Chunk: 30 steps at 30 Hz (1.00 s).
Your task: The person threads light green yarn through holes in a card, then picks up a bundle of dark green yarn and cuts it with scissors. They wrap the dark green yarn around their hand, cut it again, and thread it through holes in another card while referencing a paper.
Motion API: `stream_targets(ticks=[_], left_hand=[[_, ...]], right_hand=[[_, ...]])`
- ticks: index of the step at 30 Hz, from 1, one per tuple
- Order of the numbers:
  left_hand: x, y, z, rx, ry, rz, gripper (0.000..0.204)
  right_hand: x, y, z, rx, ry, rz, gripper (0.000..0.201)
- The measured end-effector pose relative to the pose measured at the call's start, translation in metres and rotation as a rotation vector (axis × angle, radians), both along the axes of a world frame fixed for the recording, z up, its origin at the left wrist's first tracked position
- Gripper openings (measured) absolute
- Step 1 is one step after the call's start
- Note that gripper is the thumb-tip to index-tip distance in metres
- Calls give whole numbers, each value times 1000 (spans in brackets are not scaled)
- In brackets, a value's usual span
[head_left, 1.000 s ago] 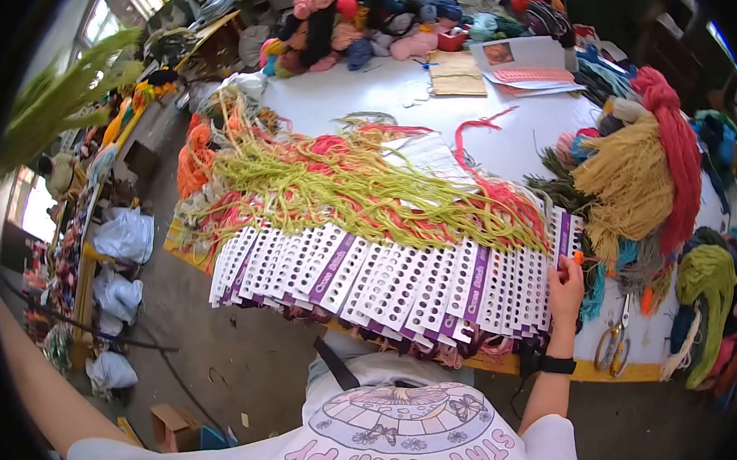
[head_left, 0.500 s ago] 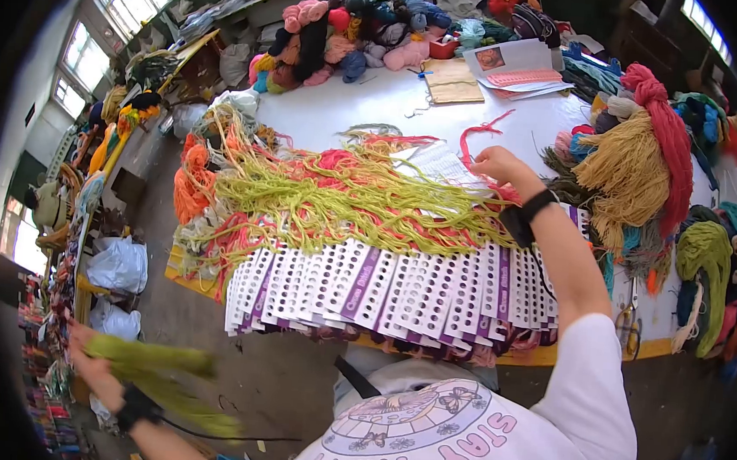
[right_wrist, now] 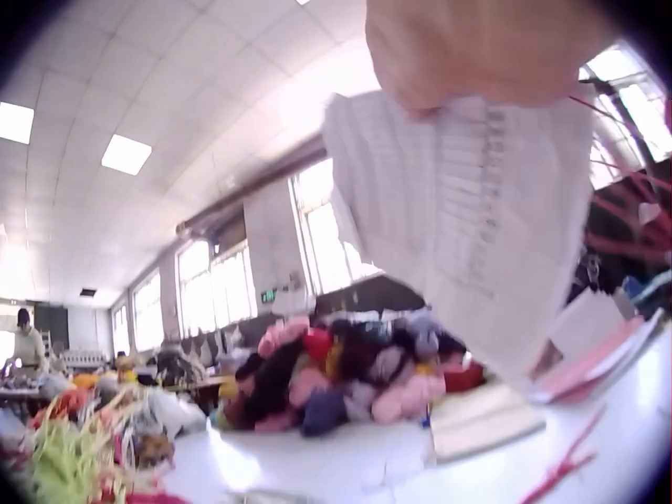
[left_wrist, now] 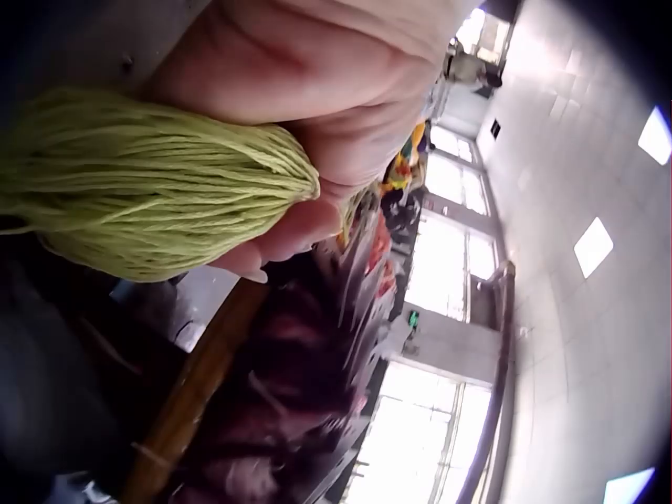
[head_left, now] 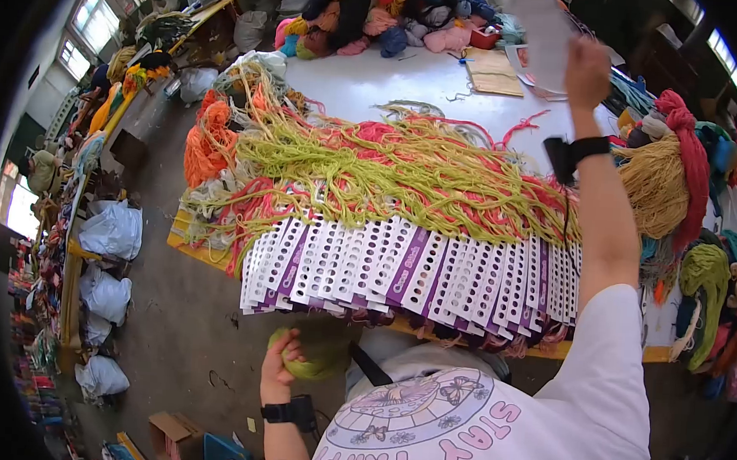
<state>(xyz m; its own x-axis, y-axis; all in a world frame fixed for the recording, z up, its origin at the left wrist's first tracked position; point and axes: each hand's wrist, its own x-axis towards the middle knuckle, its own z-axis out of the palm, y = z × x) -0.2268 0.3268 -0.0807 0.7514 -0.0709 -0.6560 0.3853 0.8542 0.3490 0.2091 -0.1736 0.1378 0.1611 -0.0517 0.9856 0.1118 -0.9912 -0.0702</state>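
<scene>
One green yarn bundle [head_left: 320,360] firm in the curled grip of the left hand [head_left: 279,364], on the near side of the row of punched cards [head_left: 423,275] and toward its left end (in the left wrist view, strands bunched tight at the palm and looser farther out). High on the far side of the cards, toward their right end, one paper sheet [right_wrist: 462,210] held by the right hand [head_left: 587,75], covered in rows of print too blurred to read. Over the far edge of the cards, a tangle of lime and red threads [head_left: 389,164]; left of the cards, a clump of orange yarn [head_left: 209,140]. Well beyond the cards, a heap of coloured hanks [head_left: 398,21] and a light brown pad [head_left: 495,71]. Right of the cards, a straw-coloured hank [head_left: 657,180] touching a red hank [head_left: 685,157].
</scene>
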Motion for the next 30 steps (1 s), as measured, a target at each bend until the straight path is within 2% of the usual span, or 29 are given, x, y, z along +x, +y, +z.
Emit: stream_targets(ticks=[1,3,5,7,9,11,13,14,15,16,19,20,23,24,25,26,28,29,30], left_hand=[[5,-8,0,10,4,-80,17],[15,-22,13,168,20,-237,19],[22,-37,26,292,37,-364,20],[27,-50,34,393,53,-456,20],[32,-54,37,384,47,-470,20],[32,-58,34,388,44,-459,19],[30,-60,34,370,49,-442,19],[29,-62,34,360,50,-435,19],[28,-64,31,368,59,-452,19],[26,-66,27,379,68,-467,19],[28,-79,28,379,61,-546,18],[28,-85,31,374,54,-576,18],[34,-103,46,414,36,-670,17],[34,-106,49,428,22,-724,18],[35,-108,52,443,8,-778,19],[34,-109,55,457,-4,-830,20],[31,-110,68,468,-55,-861,19],[28,-110,75,473,-78,-879,19],[25,-109,84,464,-88,-867,18]], right_hand=[[-2,-13,31,-141,-258,74,27],[-15,-31,81,-200,-458,78,23],[-68,-11,123,168,-141,357,33],[-71,-26,144,63,81,386,24],[-35,-76,169,526,-227,518,20],[-30,-132,215,507,-344,552,20],[-78,-118,251,253,-17,-121,23],[-72,-138,272,285,-149,121,24],[-84,-121,279,311,-283,365,25],[-102,-107,280,416,-136,539,25],[-115,-80,265,403,515,934,24],[-119,-64,246,365,724,1011,24],[-120,-9,133,215,1364,1208,30],[-110,-3,90,137,1583,1011,30],[-110,11,53,54,1720,1075,34],[-113,24,17,84,1732,1080,25],[-111,35,-32,27,1778,1058,25],[-114,43,-39,-98,1789,901,29],[-113,43,-51,-131,1733,833,30]])
